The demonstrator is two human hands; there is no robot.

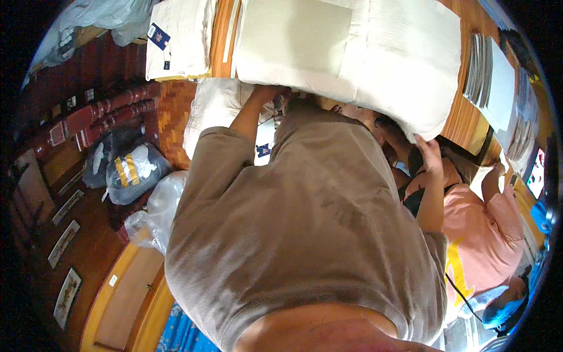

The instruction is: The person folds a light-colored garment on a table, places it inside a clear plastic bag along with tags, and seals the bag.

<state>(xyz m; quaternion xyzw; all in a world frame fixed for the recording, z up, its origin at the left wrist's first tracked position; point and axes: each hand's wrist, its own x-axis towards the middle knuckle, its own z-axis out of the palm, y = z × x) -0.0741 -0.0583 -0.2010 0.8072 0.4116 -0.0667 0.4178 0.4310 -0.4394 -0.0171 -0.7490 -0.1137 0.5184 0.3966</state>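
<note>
A large white cloth (404, 53) lies over the table, its near edge hanging past the table's front. On top of it, at the back, rests a flat pale grey-green board (293, 32). My right hand (431, 154) is closed on the cloth's near right corner, thumb and fingers pinching the edge. My left hand (271, 94) reaches to the cloth's near left edge; its fingers are mostly hidden there, so its grip does not show. Beside that arm, below table height, hangs or lies more white fabric (205, 108) with a dark blue tag.
A folded white cloth (176, 35) with a dark blue tag lies at the table's left. Thin grey boards (484, 76) are stacked at the right. A person in a pink shirt (481, 234) sits close on my right. Clear plastic bags (138, 173) stand on the left floor.
</note>
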